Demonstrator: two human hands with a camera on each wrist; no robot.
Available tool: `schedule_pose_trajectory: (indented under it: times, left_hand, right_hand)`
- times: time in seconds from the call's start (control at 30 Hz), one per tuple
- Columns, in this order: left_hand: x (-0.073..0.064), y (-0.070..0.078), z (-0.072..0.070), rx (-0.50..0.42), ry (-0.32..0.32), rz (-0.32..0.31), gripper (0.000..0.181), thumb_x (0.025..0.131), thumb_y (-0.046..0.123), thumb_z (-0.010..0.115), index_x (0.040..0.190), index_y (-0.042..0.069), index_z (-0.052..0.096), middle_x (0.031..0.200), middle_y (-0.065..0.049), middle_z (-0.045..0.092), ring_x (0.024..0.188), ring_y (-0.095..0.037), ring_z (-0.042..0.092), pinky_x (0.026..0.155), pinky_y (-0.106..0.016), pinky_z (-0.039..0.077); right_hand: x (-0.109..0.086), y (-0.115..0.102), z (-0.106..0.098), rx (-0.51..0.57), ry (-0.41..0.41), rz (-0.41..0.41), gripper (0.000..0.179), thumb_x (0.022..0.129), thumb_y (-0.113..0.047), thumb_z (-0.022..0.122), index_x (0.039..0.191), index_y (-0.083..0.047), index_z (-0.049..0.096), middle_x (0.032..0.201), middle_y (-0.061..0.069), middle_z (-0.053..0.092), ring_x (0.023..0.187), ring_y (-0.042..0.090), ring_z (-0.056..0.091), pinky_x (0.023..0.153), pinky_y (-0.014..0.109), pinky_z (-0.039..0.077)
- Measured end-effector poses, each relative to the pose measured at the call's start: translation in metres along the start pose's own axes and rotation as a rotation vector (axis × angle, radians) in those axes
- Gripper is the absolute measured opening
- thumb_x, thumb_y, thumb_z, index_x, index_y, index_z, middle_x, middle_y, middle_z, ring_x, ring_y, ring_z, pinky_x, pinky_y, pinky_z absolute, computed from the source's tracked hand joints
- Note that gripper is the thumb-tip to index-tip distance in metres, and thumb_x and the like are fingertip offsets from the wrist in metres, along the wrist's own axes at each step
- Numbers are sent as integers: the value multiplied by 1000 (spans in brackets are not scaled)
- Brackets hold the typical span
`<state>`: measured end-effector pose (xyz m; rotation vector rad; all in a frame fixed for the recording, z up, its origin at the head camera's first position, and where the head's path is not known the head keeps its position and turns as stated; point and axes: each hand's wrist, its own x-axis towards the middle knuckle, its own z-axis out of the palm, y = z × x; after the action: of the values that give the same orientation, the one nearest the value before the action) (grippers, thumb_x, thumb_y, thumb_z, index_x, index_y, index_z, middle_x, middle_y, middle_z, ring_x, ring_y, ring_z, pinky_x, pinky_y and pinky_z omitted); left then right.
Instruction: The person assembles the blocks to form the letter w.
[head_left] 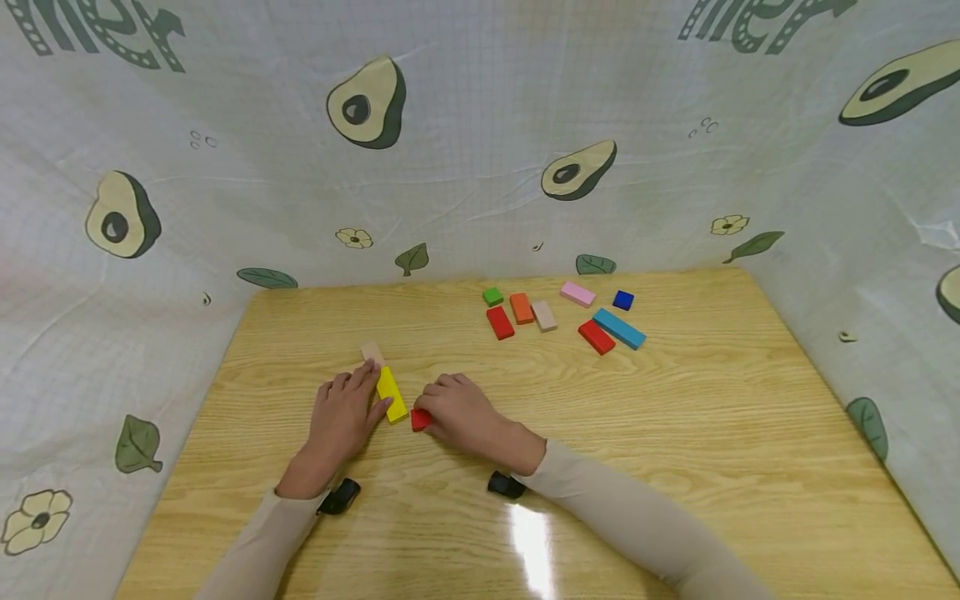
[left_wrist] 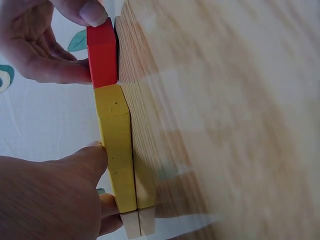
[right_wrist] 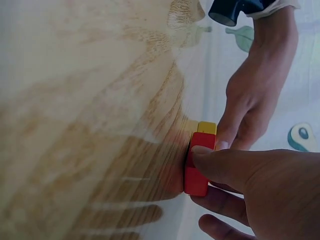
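My left hand (head_left: 341,417) rests at the left of the table, its thumb on the long yellow block (head_left: 393,398). Its fingertips reach the seam with a pale wooden block (head_left: 371,350), which lines up end to end behind the yellow one. Between thumb and fingers, my right hand (head_left: 461,414) pinches a red block (head_left: 419,420), seen also in the right wrist view as a red block (right_wrist: 196,181). In the left wrist view, that red block (left_wrist: 103,62) stands right at the near end of the yellow block (left_wrist: 117,160).
At the back lie a green block (head_left: 492,297), an orange block (head_left: 521,308), a red block (head_left: 500,323), a beige block (head_left: 544,316), a pink block (head_left: 577,293), a dark blue block (head_left: 623,300), a long blue block (head_left: 619,328) and another red block (head_left: 596,337). Printed cloth surrounds the wooden table (head_left: 712,400).
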<state>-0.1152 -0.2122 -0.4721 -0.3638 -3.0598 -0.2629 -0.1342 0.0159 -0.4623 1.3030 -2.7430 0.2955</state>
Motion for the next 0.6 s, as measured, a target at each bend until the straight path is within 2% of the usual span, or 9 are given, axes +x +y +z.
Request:
schedule_pose_trajectory:
  times: [0.17,0.6]
  left_hand:
    - [-2,1,-2,2,14,2,58,104,31,69,151,-1,57,156,-21,52,131,-45,53,107,-63,42]
    - [-3,1,-2,-5,23,7,57,104,30,69,151,-1,56,156,-22,52,131,-45,53,106,-64,43]
  right_hand:
    - [2,-1,1,-3,18,1,23,95,-30,83,115,-19,79,112,-5,76,108,18,66,102,36,52]
    - [6,-3,3,-43,-12,27,25,97,-32,80,119,-20,77,116,-4,75,112,17,65,103,35,51]
